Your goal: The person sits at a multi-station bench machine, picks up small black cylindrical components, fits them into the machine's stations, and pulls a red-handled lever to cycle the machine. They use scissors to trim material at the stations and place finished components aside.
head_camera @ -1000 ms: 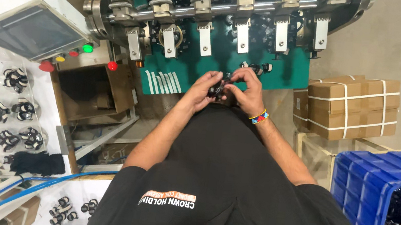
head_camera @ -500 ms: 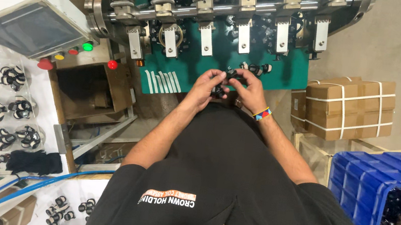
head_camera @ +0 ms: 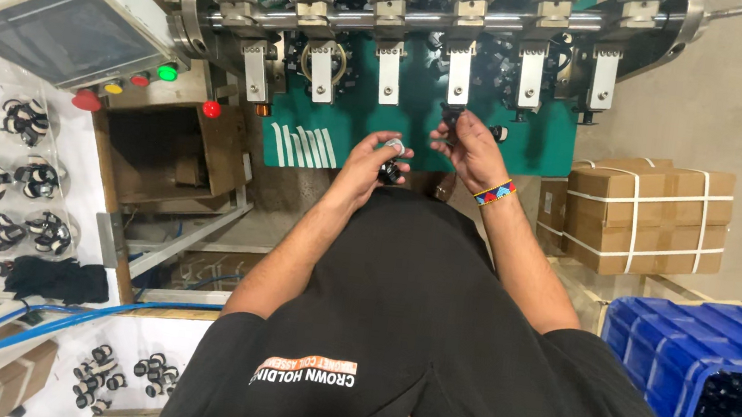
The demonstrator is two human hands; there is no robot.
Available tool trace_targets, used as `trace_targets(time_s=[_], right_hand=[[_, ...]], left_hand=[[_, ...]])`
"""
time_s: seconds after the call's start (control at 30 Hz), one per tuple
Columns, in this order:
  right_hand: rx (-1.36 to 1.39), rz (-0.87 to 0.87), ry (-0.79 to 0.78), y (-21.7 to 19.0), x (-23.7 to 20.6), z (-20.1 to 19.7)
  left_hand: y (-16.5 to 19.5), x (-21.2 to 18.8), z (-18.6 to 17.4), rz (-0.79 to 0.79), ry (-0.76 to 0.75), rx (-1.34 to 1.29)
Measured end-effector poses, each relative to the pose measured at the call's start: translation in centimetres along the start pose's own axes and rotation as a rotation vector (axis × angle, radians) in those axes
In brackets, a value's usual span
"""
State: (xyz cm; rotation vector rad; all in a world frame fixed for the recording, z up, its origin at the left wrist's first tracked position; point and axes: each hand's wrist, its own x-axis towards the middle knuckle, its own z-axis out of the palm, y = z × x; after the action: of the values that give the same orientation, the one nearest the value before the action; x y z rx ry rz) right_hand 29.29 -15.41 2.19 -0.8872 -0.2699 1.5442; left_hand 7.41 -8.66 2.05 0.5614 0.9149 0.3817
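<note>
Crate (head_camera: 681, 351), one, blue, at 4 o'clock | left hand (head_camera: 375, 158) pinching one small black part (head_camera: 389, 172) at centre | right hand (head_camera: 467, 145) at 1 o'clock gripping a second black piece (head_camera: 450, 115) | strapped cartons (head_camera: 645, 216), two, at 3 o'clock | green machine (head_camera: 420, 102) at 12 o'clock, seven grey clamps in a row.

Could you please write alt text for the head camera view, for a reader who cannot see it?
Seen from above, a person in a black shirt holds a small black part in the left hand, while the right hand lifts another black part toward a green machine with a row of metal clamps. Strapped cardboard boxes and a blue crate stand to the right.
</note>
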Motion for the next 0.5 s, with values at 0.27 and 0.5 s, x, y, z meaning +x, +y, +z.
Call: trace_targets(time_s=[0.27, 0.5], right_hand=[[0.056, -0.050, 0.091, 1.1, 0.3, 0.2], [-0.793, -0.147, -0.172, 1.6, -1.8, 2.3]], left_hand=[[-0.5, 0.3, 0.3, 0.103, 0.032, 0.109], [0.7, 0.2, -0.1, 0.000, -0.154, 0.034]])
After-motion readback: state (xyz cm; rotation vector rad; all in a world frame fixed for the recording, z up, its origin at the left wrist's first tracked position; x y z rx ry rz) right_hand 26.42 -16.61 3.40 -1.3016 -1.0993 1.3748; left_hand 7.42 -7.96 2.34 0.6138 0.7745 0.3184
